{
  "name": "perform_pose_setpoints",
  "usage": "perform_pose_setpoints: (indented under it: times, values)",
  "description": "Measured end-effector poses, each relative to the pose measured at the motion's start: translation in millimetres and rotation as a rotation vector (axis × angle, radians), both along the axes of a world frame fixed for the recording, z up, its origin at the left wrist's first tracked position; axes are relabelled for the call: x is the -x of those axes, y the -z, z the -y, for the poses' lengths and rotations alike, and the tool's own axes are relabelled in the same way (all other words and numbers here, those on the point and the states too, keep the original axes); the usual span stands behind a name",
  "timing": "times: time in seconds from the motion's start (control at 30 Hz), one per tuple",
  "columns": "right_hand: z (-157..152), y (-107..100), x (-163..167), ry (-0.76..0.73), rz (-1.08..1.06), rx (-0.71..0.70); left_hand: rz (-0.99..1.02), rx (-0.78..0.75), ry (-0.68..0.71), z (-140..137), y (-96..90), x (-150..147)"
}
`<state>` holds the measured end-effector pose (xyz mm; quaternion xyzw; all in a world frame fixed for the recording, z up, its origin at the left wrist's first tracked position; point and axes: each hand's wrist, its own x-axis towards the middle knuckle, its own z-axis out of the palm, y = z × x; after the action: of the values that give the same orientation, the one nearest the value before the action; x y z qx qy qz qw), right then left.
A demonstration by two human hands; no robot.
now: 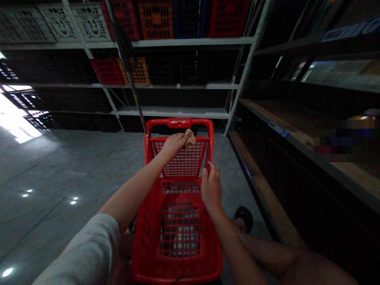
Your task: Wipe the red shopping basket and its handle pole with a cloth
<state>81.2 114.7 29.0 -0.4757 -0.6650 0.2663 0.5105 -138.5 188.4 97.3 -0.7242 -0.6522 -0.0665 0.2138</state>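
Note:
A red plastic shopping cart (178,269) stands between my legs, with its handle end away from me. At the top of the cart's back panel, my left hand (175,143) is closed on a crumpled tan cloth (190,139), pressed against the upper bar. My right hand (211,186) wraps round the cart's right side rim, thumb on the near side. The grid panel (184,162) slopes below the handle (178,122). No goods lie in the cart's basket.
A white metal rack (172,112) with several plastic crates (135,71) spans the back. Wooden-board shelves (285,114) with blue-and-white labels run along the right. A long pole (135,93) leans behind the cart's left side. Grey floor (74,170) extends to the left.

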Motion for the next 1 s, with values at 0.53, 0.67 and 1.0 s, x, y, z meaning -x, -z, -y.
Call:
perform_pose_setpoints:
  times: [0.53,0.67,1.0]
  values:
    - [2.0,0.5,3.4,-0.001,0.026,-0.036,0.181,-0.001,-0.010,-9.8,-2.4,15.2]
    - [2.7,-0.4,2.9,-0.011,0.011,-0.028,0.249,-0.034,0.192,-49.8,-1.4,-38.6]
    - [6.6,-6.5,-1.4,-0.042,-0.062,0.045,0.301,-0.065,0.222,-10.5,145.9,-68.9]
